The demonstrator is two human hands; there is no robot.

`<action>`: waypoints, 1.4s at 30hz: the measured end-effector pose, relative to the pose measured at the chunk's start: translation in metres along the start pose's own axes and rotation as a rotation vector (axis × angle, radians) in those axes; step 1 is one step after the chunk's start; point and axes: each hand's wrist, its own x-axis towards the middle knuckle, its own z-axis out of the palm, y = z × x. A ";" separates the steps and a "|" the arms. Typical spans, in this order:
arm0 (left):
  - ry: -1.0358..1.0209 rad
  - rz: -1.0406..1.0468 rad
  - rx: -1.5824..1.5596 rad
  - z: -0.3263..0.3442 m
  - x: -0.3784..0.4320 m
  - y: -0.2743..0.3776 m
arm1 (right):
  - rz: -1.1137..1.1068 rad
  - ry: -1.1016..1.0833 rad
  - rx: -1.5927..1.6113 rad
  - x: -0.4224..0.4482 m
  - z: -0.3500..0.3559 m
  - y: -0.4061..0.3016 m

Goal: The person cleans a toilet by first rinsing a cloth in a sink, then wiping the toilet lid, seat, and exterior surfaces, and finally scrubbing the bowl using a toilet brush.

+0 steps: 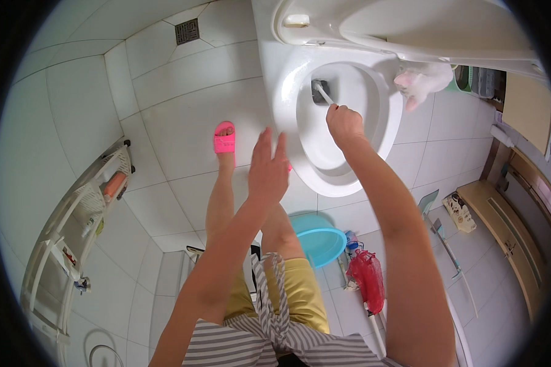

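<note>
My right hand (345, 123) grips the white handle of a toilet brush (323, 94). The brush reaches down into the dark drain opening at the back of the white toilet bowl (308, 130), so its head is mostly hidden. Raised behind the bowl are the toilet's seat and lid (413, 30). My left hand (268, 170) hovers beside the bowl's left rim with its fingers extended and slightly apart, holding nothing.
A white cat (423, 84) is close to the bowl's right rim. Near my legs stand a blue basin (321, 241) and a red mesh bag (366, 280). A white rack (80, 220) lines the left wall; a floor drain (187, 31) lies at the back. Beside the wooden door (505, 238) is a squeegee (445, 243).
</note>
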 end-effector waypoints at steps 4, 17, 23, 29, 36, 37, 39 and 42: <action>0.161 -0.025 -0.176 -0.004 0.059 0.015 | 0.408 -0.095 0.790 -0.012 0.049 0.006; -0.023 -0.069 0.276 0.023 0.069 0.002 | 0.021 -0.416 0.176 -0.060 -0.040 0.037; -0.002 -0.049 0.182 0.025 0.073 0.006 | -0.071 -0.385 0.209 -0.003 0.000 -0.009; 0.009 -0.087 0.252 0.019 0.070 0.004 | 0.979 -0.272 2.467 0.002 0.047 -0.026; -0.063 -0.076 0.202 0.013 0.071 0.005 | 1.501 0.220 4.009 -0.040 0.040 -0.040; -0.054 -0.076 0.236 0.017 0.069 0.000 | 1.496 0.212 4.018 -0.037 0.037 -0.039; -0.046 -0.078 0.274 0.022 0.068 -0.005 | 1.434 0.245 4.019 -0.028 0.034 -0.038; -0.008 -0.050 0.302 0.025 0.076 0.005 | 1.027 -0.054 3.579 -0.003 0.072 -0.033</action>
